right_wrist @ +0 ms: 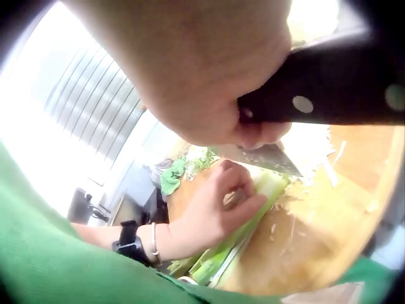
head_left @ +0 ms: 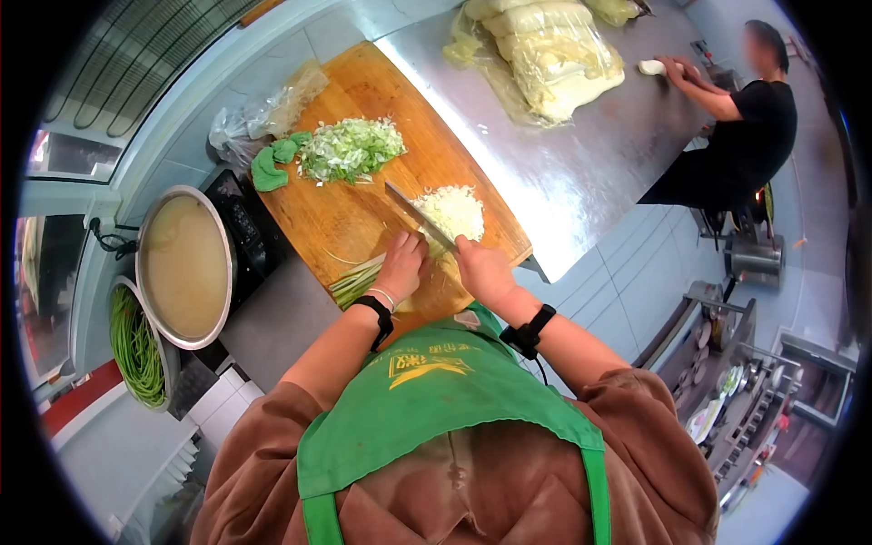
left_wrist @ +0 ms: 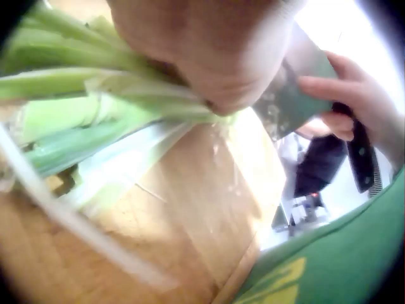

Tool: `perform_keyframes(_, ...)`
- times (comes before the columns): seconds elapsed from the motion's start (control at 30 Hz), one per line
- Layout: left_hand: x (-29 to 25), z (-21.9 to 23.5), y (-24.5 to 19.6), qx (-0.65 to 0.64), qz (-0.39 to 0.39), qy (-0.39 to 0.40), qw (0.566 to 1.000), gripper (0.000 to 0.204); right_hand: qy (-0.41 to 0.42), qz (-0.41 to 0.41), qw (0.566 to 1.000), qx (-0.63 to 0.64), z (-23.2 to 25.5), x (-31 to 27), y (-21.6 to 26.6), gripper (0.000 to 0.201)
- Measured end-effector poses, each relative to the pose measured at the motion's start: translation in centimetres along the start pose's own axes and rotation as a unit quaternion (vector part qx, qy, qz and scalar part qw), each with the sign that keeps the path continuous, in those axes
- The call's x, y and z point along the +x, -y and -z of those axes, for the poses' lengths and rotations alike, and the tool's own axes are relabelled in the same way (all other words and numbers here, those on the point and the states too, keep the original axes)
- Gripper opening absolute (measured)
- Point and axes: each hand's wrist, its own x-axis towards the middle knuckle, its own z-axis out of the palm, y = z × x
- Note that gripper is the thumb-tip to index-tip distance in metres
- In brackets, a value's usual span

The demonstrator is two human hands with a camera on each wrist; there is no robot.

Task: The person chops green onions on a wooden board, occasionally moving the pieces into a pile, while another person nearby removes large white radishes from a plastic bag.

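Note:
My right hand (head_left: 488, 272) grips the black handle (right_wrist: 329, 88) of a broad-bladed kitchen knife (head_left: 418, 216). Its blade stands on the board beside my left fingertips. With fingers curled, my left hand (head_left: 402, 266) holds down a bunch of green onions (head_left: 357, 283) on the wooden cutting board (head_left: 313, 241). In the right wrist view, the green onions (right_wrist: 237, 244) run out beneath the left hand (right_wrist: 212, 206). A heap of finely chopped white pieces (head_left: 454, 213) lies just past the blade, and a pile of chopped green and white pieces (head_left: 350, 150) sits farther back.
Left of the board are a large pot of cloudy liquid (head_left: 184, 268) and a container of long green vegetables (head_left: 136, 345). A plastic bag (head_left: 263, 118) and crumpled green piece (head_left: 272, 168) lie by the board. Plastic-covered dough (head_left: 545, 54) rests on the metal table (head_left: 581, 163); another person (head_left: 749, 118) works there.

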Motion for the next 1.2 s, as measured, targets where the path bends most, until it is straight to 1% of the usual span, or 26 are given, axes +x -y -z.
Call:
perform_keyframes(0.03, -0.1, -0.1, -0.1, -0.002, 0.0, 0.002, 1.0, 0.021, 0.011, 0.003, 1.0, -0.023, -0.4, -0.2, 0.0, 0.013)
perform_keyframes(0.13, 0.2, -0.8, 0.4, 0.004, 0.013, -0.008, 1.0, 0.022, 0.013, 0.022, 0.999, -0.033, -0.8, -0.6, 0.5, 0.017)
perform_keyframes(0.17, 0.2, -1.2, 0.6, 0.011, 0.021, -0.007, 1.0, 0.023, 0.015, 0.02, 0.999, -0.032, -1.3, -0.1, 0.6, 0.017)
perform_keyframes(0.23, -0.3, -1.5, 0.3, 0.014, 0.028, -0.002, 1.0, 0.024, -0.005, 0.004, 1.0, -0.011, -3.1, 1.0, 0.0, 0.019)
perform_keyframes(0.27, -0.1, -1.2, 0.4, 0.025, 0.03, 0.02, 0.999, 0.025, -0.007, 0.006, 1.0, -0.013, -3.5, 1.7, -0.5, 0.019)
perform_keyframes(0.3, 0.1, -0.9, 0.7, 0.036, 0.033, 0.042, 0.998, 0.026, -0.023, 0.017, 0.999, 0.016, -3.4, 2.5, -0.8, 0.015)
perform_keyframes(0.33, -0.3, -0.8, 0.5, 0.036, 0.032, 0.044, 0.998, 0.026, -0.037, 0.022, 0.998, 0.047, -3.6, 2.2, -0.8, 0.013)
perform_keyframes(0.37, -0.2, -0.8, 0.3, 0.026, 0.034, 0.05, 0.998, 0.026, -0.039, 0.022, 0.998, 0.044, -3.3, 2.0, -1.2, 0.013)
perform_keyframes(0.43, 0.1, -0.4, 0.1, 0.017, 0.04, 0.053, 0.998, 0.026, -0.004, 0.017, 1.0, 0.011, -2.1, 1.1, -0.6, 0.02)
perform_keyframes(0.5, -0.1, -0.4, -0.2, -0.005, 0.029, -0.007, 1.0, 0.026, 0.016, 0.005, 1.0, -0.012, -1.5, 0.2, 0.6, 0.019)
perform_keyframes(0.57, -0.2, -1.1, 0.3, 0.003, 0.02, -0.018, 1.0, 0.023, 0.032, -0.009, 0.999, -0.034, -2.0, 0.4, 0.9, 0.018)
perform_keyframes(0.6, -0.1, -1.5, 0.6, 0.012, 0.011, -0.031, 0.999, 0.021, 0.016, -0.007, 1.0, -0.007, -2.8, 1.2, 0.4, 0.015)
perform_keyframes(0.63, 0.2, -1.1, 0.5, 0.014, 0.011, -0.033, 0.999, 0.021, -0.001, -0.002, 1.0, 0.02, -3.1, 2.0, 0.1, 0.014)
perform_keyframes(0.7, 0.0, -0.5, 0.1, 0.005, 0.032, 0.015, 0.999, 0.02, -0.004, 0.003, 0.999, 0.036, -3.2, 2.5, -0.2, 0.014)
perform_keyframes(0.73, 0.1, -0.4, 0.0, 0.005, 0.031, 0.015, 0.999, 0.02, -0.008, 0.01, 0.999, 0.048, -2.9, 2.7, -0.4, 0.014)
perform_keyframes(0.77, 0.2, -0.2, 0.0, -0.002, 0.023, -0.006, 1.0, 0.021, -0.01, 0.013, 0.999, 0.046, -2.7, 2.5, -0.5, 0.014)
perform_keyframes(0.8, -0.1, -0.4, -0.1, -0.011, 0.018, -0.024, 0.999, 0.023, 0.007, 0.006, 0.999, 0.034, -2.3, 1.4, -0.2, 0.014)
perform_keyframes(0.87, -0.3, -0.8, 0.2, -0.006, 0.026, -0.021, 0.999, 0.022, 0.025, -0.002, 0.999, 0.019, -2.5, 1.0, 0.0, 0.015)
perform_keyframes(0.93, -0.4, -1.1, 0.1, 0.0, 0.034, -0.016, 0.999, 0.022, 0.006, -0.025, 1.0, 0.012, -3.9, 1.8, 0.1, 0.016)
perform_keyframes(0.97, -0.4, -1.1, 0.2, 0.004, 0.03, -0.009, 1.0, 0.02, 0.006, -0.023, 1.0, 0.013, -4.2, 2.3, -0.2, 0.016)
perform_keyframes(1.0, -0.3, -1.0, 0.4, 0.01, 0.025, -0.003, 1.0, 0.019, -0.015, -0.004, 0.999, 0.034, -4.0, 3.1, -0.4, 0.016)
perform_keyframes(1.03, -0.6, -0.9, 0.2, 0.009, 0.022, 0.001, 1.0, 0.019, -0.036, 0.008, 0.998, 0.056, -3.9, 3.0, -0.4, 0.017)
perform_keyframes(1.07, -0.6, -1.0, -0.1, 0.004, 0.024, 0.001, 1.0, 0.019, -0.038, 0.006, 0.998, 0.054, -3.5, 2.4, -0.8, 0.017)
perform_keyframes(1.13, -0.3, -0.5, 0.1, 0.005, 0.031, -0.004, 0.999, 0.019, 0.009, 0.009, 0.999, 0.045, -2.1, 1.6, -0.5, 0.013)
perform_keyframes(1.17, -0.4, -0.5, -0.1, 0.002, 0.025, -0.019, 1.0, 0.019, 0.012, 0.009, 0.999, 0.046, -2.2, 1.1, -0.1, 0.013)
perform_keyframes(1.2, -0.6, -0.8, -0.1, -0.002, 0.018, -0.034, 0.999, 0.02, 0.018, -0.002, 1.0, 0.019, -2.4, 0.7, 0.1, 0.013)
